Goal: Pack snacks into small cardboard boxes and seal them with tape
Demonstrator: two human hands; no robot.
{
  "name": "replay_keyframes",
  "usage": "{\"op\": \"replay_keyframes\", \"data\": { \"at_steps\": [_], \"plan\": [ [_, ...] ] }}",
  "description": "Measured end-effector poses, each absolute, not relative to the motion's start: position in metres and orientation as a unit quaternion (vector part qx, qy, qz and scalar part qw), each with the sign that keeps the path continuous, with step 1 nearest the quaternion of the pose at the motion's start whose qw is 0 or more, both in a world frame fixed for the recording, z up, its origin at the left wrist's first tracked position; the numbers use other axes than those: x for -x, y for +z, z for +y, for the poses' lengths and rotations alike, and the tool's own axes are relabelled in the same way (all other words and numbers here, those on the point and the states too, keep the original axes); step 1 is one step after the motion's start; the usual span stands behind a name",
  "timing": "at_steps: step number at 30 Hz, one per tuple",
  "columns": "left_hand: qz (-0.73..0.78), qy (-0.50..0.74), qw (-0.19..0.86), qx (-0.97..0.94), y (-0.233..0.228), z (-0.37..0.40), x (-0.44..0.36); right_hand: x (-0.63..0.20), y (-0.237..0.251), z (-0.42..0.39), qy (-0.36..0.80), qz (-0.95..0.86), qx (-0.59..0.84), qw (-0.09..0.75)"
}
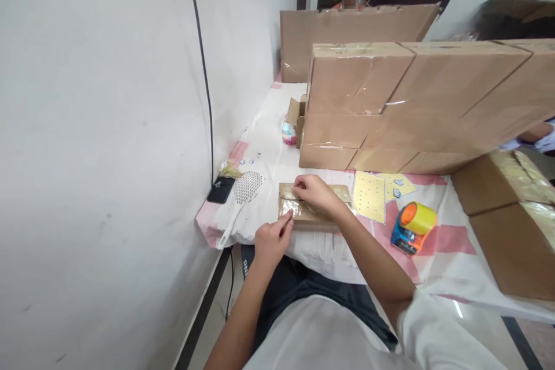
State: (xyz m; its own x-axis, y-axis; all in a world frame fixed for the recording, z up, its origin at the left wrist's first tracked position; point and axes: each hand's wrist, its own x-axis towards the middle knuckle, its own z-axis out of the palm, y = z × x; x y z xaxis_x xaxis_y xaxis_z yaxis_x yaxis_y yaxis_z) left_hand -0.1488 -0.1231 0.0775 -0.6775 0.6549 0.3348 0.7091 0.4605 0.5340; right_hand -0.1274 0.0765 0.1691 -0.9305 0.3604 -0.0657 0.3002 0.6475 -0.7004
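A small cardboard box (316, 215) with shiny clear tape over its top lies in front of me at the table's near edge. My left hand (273, 237) is at its near left corner, thumb and forefinger closed against the edge. Over the box's top reaches my right hand (315, 191), fingers curled together near the left end; whatever they pinch is too small to make out. Right of the box, an orange and blue tape dispenser (408, 238) carries a yellow roll (421, 218). A white slotted skimmer (248, 187) lies to the left.
Stacked taped cartons (359, 84) form a wall behind the box, with more cartons (503, 219) at right. A black phone (221, 189) lies by the wall (108, 127). Yellow dotted patches mark the tablecloth (451, 240). Another person's arm (535, 132) shows at far right.
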Motion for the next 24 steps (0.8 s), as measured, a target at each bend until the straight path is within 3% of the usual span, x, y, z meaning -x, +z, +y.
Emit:
{"op": "replay_keyframes", "data": {
  "at_steps": [7, 12, 16, 20, 24],
  "plan": [
    [-0.868, -0.307, 0.034, 0.390, 0.075, -0.125, 0.144, 0.129, 0.162, 0.067, 0.248, -0.945, 0.213, 0.031],
    [-0.871, -0.306, 0.017, 0.385, 0.074, -0.126, 0.141, 0.127, 0.152, 0.069, 0.173, -0.952, 0.235, 0.097],
    [-0.884, -0.278, -0.005, 0.375, 0.077, -0.127, 0.137, 0.128, 0.149, 0.080, 0.153, -0.930, 0.306, 0.134],
    [-0.894, -0.269, 0.004, 0.358, 0.081, -0.126, 0.134, 0.126, 0.151, 0.082, 0.164, -0.934, 0.287, 0.137],
    [-0.894, -0.276, 0.013, 0.353, 0.083, -0.124, 0.131, 0.129, 0.153, 0.072, 0.208, -0.937, 0.271, 0.068]
  ]
}}
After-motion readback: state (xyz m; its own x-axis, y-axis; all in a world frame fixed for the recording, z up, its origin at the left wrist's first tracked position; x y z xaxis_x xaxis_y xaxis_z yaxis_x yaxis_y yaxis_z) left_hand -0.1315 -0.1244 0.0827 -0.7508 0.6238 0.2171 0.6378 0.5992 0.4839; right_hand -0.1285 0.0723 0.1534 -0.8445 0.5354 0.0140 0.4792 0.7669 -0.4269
